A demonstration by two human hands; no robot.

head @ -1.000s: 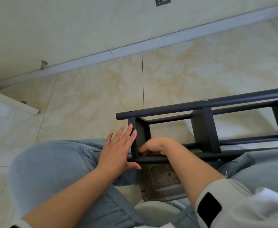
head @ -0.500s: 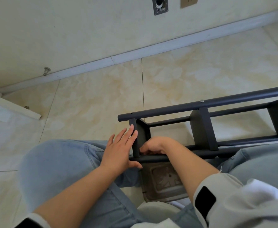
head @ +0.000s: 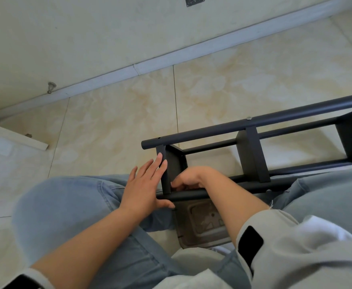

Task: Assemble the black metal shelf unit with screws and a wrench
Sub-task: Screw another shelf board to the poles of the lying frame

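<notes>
The black metal shelf unit point(head: 252, 153) lies on its side across my lap, its round poles running from centre to the right edge. My left hand point(head: 148, 184) presses flat, fingers spread, against the outer face of the end shelf panel point(head: 174, 165), thumb under the near pole point(head: 191, 193). My right hand point(head: 188, 178) is curled just inside that panel where it meets the near pole; its fingertips are hidden, so anything in them cannot be seen. A silver screw head point(head: 248, 118) shows on the far pole. No wrench is visible.
I sit on a low stool point(head: 200, 226) on a beige tiled floor point(head: 112, 126), blue-jeaned knees to either side. A wall with a white skirting board point(head: 137, 68) runs behind. A door stop point(head: 51, 86) sits at the left, a white door edge point(head: 16, 136) below it.
The view shifted slightly; both hands stay at the end panel in nearly the same pose. The shelf has not visibly moved.
</notes>
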